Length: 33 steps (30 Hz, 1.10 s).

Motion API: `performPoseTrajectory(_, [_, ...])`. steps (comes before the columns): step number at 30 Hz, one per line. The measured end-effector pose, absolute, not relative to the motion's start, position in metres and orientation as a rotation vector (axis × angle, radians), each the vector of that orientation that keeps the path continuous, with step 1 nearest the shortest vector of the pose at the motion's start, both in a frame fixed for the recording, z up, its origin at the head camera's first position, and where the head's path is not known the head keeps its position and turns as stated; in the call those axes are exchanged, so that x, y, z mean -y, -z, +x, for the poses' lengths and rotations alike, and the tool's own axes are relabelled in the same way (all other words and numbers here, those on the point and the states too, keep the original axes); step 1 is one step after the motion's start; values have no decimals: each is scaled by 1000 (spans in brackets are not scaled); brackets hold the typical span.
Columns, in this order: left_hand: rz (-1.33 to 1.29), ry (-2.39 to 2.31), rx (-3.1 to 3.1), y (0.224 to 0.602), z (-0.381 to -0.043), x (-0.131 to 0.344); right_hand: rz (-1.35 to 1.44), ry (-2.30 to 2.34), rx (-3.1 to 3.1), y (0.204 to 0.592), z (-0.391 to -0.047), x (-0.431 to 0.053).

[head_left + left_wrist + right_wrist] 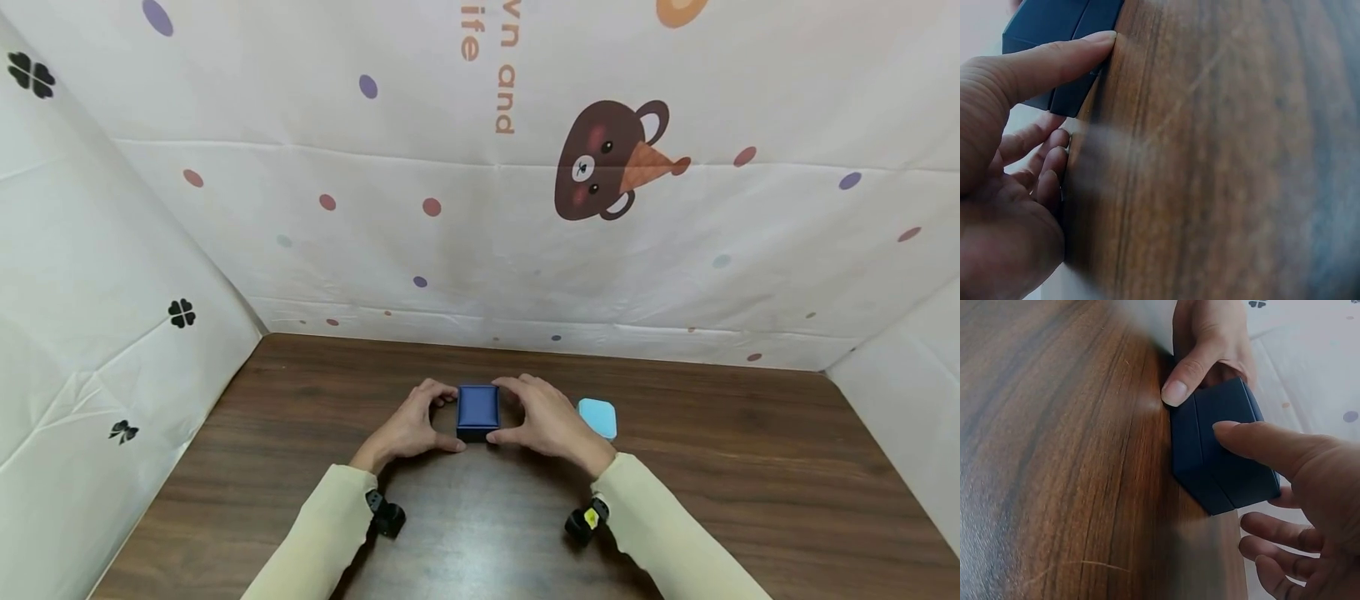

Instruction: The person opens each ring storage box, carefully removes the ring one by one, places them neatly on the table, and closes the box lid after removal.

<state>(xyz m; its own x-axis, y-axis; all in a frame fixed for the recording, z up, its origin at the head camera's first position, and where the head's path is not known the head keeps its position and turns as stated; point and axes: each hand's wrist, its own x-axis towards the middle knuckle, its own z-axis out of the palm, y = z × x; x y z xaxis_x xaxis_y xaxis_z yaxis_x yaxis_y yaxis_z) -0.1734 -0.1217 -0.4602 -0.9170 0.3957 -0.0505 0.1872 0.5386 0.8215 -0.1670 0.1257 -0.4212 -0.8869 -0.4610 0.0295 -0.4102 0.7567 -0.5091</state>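
Dark-blue rectangular lidded box (478,407) on brown wood-grain tabletop (750,467) | between left hand (409,425), thumb and finger pinching base (1186,437), and right hand (546,419), likewise pinching lid (1225,403) | probably light, stiff, smooth; best held either side of seam (1200,434).

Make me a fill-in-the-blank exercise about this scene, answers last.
The left grip and right grip touch a dark blue ____.
The light blue object lies nearer the ____ grip.
The table is coloured ____.
The animal printed on the backdrop is a ____.

Missing words: box, right, brown, bear.
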Motion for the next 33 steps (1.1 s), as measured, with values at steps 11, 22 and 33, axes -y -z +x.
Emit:
performPoseTrajectory(11, [517,-1331,-2554,461,-173,123,-664,1009,-2725,418,-176,-126])
performPoseTrajectory(22, [551,-1333,-2583,462,-173,122,-507,1207,-2420,410,-200,-132])
performPoseTrajectory(33, [576,-1327,-2585,463,-175,122,-322,1289,-2194,407,-218,-137])
